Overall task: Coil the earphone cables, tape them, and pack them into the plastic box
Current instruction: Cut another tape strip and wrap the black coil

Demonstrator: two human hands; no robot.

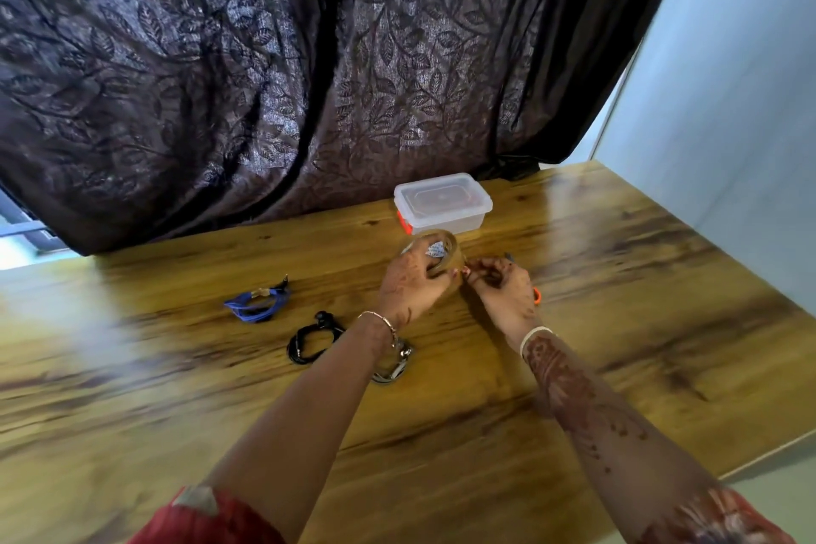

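My left hand (413, 285) grips a roll of clear tape (439, 251) just in front of the plastic box (443, 203), whose lid is on. My right hand (503, 289) pinches at the tape's edge right beside the roll. A coiled blue earphone cable (258, 305) lies on the table to the left. A coiled black earphone cable (311, 340) lies nearer me, beside my left forearm. A third, silvery coil (395, 364) is partly hidden under my left wrist.
The wooden table (618, 300) runs out to the right and toward me. An orange-handled tool (536, 295) pokes out behind my right hand, mostly hidden. A dark patterned curtain (287, 80) hangs along the table's far edge.
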